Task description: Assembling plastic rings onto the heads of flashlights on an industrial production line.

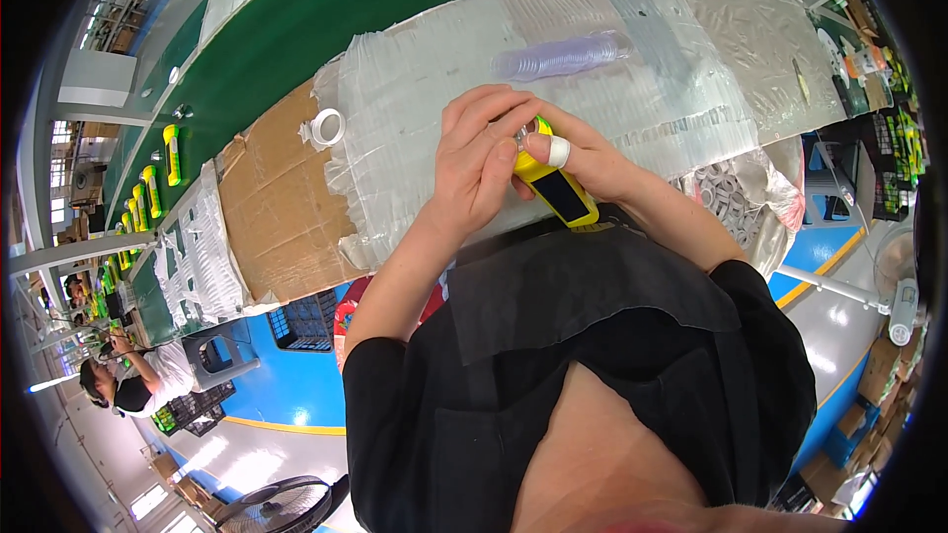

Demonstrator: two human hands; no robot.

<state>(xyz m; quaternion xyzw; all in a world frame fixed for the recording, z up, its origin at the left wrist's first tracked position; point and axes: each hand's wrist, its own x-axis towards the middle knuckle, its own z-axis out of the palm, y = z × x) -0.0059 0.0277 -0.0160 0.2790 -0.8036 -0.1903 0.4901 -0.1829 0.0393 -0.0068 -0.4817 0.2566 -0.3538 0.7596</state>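
Both hands meet over a yellow flashlight (559, 191) with a black panel on its side, held tilted just above the near edge of the bench. My left hand (476, 150) closes around its upper end, thumb and fingers pressed against the head. From the other side my right hand (581, 155) grips the same end, its thumb wearing a white band. The fingers hide most of the flashlight's head. Beyond the hands lies a row of nested clear, purplish discs (563, 56). A white ring (326, 127) rests off to the left.
Plastic-covered cardboard (286, 192) covers the bench. Behind it runs a green conveyor belt (286, 59) with several yellow flashlights (172, 155) at left. An open bag of pale rings (729, 199) sits by my right forearm. A person (148, 375) works at far left; a fan (276, 505) stands below.
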